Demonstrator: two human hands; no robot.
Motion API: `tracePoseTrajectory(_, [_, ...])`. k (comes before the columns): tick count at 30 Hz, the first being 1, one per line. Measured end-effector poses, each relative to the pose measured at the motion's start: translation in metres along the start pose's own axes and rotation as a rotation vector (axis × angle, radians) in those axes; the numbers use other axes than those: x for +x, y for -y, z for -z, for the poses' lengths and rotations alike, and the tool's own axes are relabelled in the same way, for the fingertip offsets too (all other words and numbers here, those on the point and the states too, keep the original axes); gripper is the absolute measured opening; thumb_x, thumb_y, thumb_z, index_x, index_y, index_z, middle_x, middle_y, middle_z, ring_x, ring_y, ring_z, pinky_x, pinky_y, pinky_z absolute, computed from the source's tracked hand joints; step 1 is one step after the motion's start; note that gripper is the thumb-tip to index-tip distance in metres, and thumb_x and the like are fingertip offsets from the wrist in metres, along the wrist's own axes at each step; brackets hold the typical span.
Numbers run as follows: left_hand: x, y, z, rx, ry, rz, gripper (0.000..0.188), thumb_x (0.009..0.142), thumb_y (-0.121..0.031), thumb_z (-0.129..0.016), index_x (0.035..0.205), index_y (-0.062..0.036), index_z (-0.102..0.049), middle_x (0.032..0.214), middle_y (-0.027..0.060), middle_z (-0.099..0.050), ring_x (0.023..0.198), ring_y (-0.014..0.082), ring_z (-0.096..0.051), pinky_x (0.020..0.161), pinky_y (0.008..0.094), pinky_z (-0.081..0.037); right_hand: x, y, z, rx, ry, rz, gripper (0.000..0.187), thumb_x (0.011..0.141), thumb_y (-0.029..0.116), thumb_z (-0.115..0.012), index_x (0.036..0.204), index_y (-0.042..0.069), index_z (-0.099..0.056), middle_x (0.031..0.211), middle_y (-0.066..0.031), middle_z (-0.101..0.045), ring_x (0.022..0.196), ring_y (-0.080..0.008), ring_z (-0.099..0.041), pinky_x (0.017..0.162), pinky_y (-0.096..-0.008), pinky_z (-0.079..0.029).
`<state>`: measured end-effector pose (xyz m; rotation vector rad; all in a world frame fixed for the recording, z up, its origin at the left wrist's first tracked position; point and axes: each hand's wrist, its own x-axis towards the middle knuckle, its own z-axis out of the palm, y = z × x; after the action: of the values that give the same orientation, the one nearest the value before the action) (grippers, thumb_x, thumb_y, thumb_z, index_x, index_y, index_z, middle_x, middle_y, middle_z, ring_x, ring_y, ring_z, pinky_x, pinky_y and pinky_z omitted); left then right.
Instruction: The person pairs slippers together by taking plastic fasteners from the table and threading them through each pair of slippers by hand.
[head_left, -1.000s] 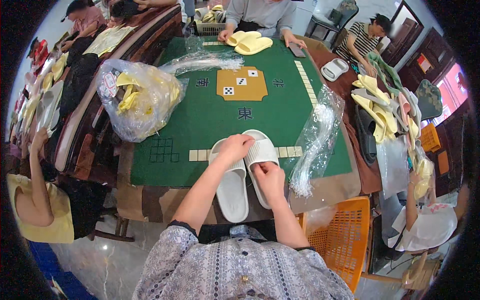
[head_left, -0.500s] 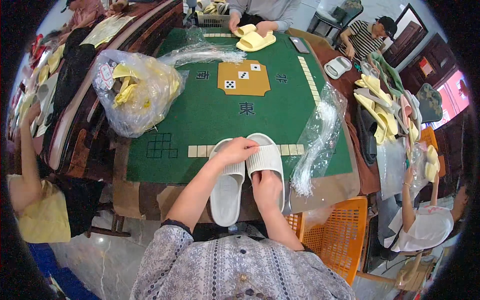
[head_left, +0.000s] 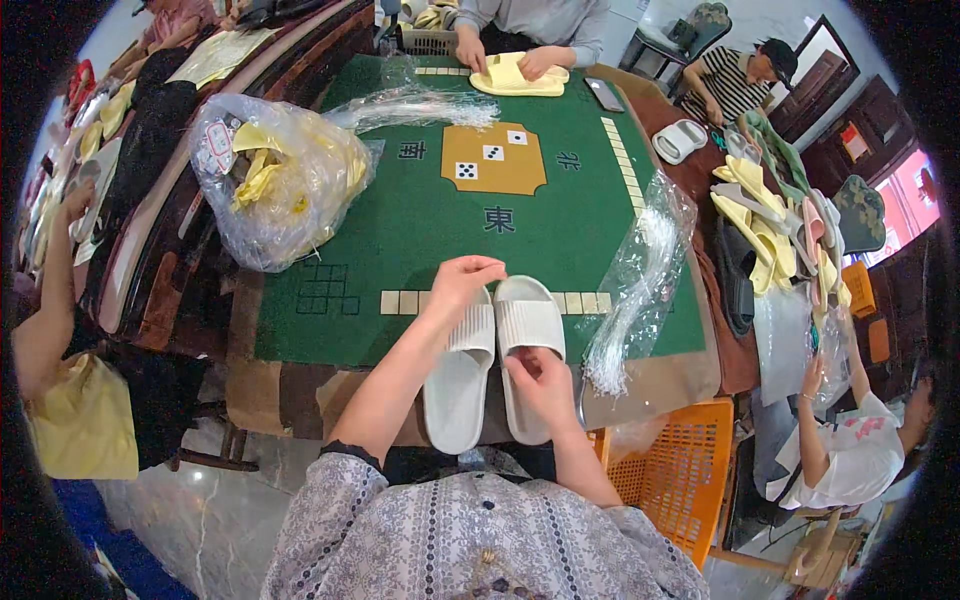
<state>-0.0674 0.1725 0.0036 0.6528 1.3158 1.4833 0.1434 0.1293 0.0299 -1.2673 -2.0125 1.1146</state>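
A pair of off-white slippers lies side by side near the table's front edge, toes pointing away from me. My left hand (head_left: 467, 284) is over the toe end of the left slipper (head_left: 456, 395), thumb and fingertips pinched together by the inner edges of the two toes. Whatever sits in that pinch is too small to name. Over the footbed of the right slipper (head_left: 530, 310), just behind its ribbed strap, is my right hand (head_left: 541, 385). Its fingers are curled in with the thumb close by; anything between them is hidden.
On the green-topped table (head_left: 420, 245), a clear bag with yellow pieces (head_left: 285, 185) stands left. Bundles of thin clear strands (head_left: 640, 290) lie right and at the back. Opposite, a person handles yellow slippers (head_left: 520, 76). More slippers (head_left: 760, 220) are piled right, above an orange basket (head_left: 680, 480).
My left hand has lifted off the right slipper's strap and shifted left. My right hand has drawn back from under that strap. Across the table, the yellow slippers have been brought together.
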Motion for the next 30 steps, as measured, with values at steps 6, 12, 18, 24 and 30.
tracePoseTrajectory(6, [0.000, 0.002, 0.007, -0.159, -0.006, -0.010, 0.015, 0.087, -0.015, -0.072, 0.099, -0.0055, -0.072, 0.088, 0.0000, -0.072, 0.057, -0.0010, -0.040, 0.051, 0.0181, -0.028, -0.016, -0.010, 0.019, 0.187, 0.232, -0.071, 0.027, 0.089, 0.020, -0.070, 0.099, -0.004, -0.066, 0.084, -0.0109, -0.071, 0.075, -0.0190, -0.068, 0.069, -0.0320, -0.055])
tracePoseTrajectory(12, [-0.002, -0.003, 0.002, -0.106, -0.011, -0.028, 0.016, 0.087, -0.014, -0.072, 0.100, -0.0043, -0.071, 0.088, 0.0023, -0.072, 0.074, 0.0050, -0.059, 0.063, 0.0196, -0.040, -0.015, -0.014, 0.032, 0.619, 0.461, -0.092, 0.045, 0.093, 0.011, -0.066, 0.133, -0.003, -0.052, 0.122, -0.0101, -0.063, 0.109, -0.0170, -0.061, 0.095, -0.0315, -0.049])
tracePoseTrajectory(18, [-0.008, -0.006, 0.006, -0.107, -0.004, -0.084, 0.015, 0.089, -0.009, -0.069, 0.101, 0.0004, -0.070, 0.092, 0.0068, -0.071, 0.087, 0.0124, -0.065, 0.083, 0.0263, -0.050, 0.017, 0.040, 0.051, -0.003, 0.066, 0.127, 0.022, 0.085, 0.018, -0.074, 0.101, 0.004, -0.071, 0.092, -0.0076, -0.070, 0.071, -0.0126, -0.061, 0.063, -0.0267, -0.049])
tracePoseTrajectory(24, [-0.009, -0.008, -0.003, -0.072, -0.012, -0.108, 0.014, 0.090, -0.009, -0.067, 0.100, 0.0006, -0.069, 0.093, 0.0057, -0.070, 0.087, 0.0117, -0.064, 0.082, 0.0246, -0.050, 0.106, 0.027, 0.014, -0.023, -0.007, 0.206, 0.031, 0.083, 0.025, -0.072, 0.105, 0.003, -0.069, 0.099, -0.0140, -0.072, 0.075, -0.0236, -0.069, 0.069, -0.0348, -0.055])
tracePoseTrajectory(30, [0.005, 0.014, 0.008, -0.206, -0.036, -0.141, 0.021, 0.096, -0.024, -0.056, 0.098, -0.0047, -0.063, 0.085, 0.0015, -0.061, 0.067, 0.0081, -0.050, 0.061, 0.0229, -0.038, 0.115, 0.003, -0.029, 0.224, -0.039, 0.204, 0.019, 0.086, 0.020, -0.070, 0.089, 0.001, -0.070, 0.075, -0.0087, -0.071, 0.066, -0.0178, -0.067, 0.063, -0.0311, -0.052])
